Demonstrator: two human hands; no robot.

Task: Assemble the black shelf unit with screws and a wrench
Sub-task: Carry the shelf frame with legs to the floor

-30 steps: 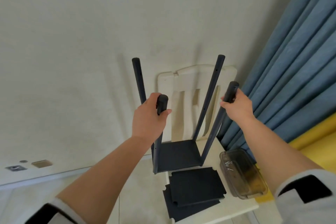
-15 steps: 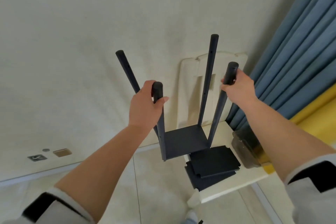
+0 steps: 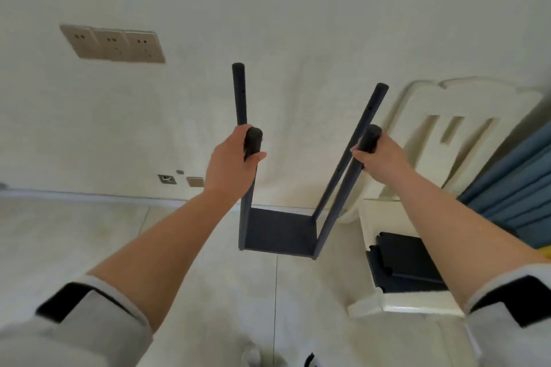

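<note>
A row of beige wall sockets [image 3: 113, 44] sits at upper left; a cream chair [image 3: 465, 140] stands at right, blue curtains [image 3: 518, 188] beside it, pale tiled floor [image 3: 89, 235] below.

Both forearms are bare below light grey sleeves [image 3: 89, 316] pushed up near the elbows, each carrying a black patch [image 3: 64, 301].

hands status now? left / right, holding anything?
Left hand: gripping the top of the shelf unit's near-left post.
Right hand: gripping the top of its near-right post.
</note>
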